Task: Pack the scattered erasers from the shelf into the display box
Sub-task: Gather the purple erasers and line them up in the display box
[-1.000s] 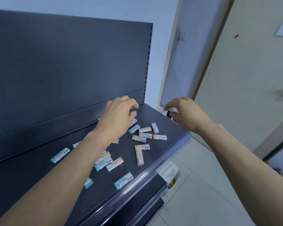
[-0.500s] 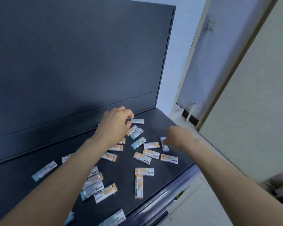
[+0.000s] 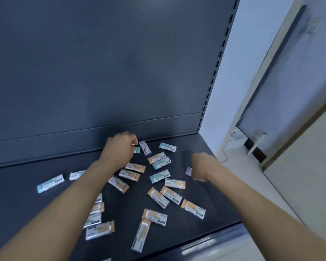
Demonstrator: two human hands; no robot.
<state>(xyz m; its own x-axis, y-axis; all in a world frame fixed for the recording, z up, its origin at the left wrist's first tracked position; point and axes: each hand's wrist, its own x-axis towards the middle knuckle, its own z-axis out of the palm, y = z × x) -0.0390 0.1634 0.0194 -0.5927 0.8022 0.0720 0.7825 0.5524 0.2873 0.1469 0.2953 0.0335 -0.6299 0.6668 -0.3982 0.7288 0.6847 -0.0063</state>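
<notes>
Erasers, one seemingly in right hand

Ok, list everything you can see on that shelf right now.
orange erasers: about twelve, orange-ended, scattered mid and front shelf
teal erasers: at least six, teal-ended, scattered left, middle and back
purple erasers: two, purple, one at back, one in right grip
shelf: one, dark grey, under the erasers
back panel: one, dark grey, behind shelf
wall: one, pale, right of shelf
display box: none in view
left grip: pinches a teal eraser at back
right grip: holds a purple eraser
</notes>
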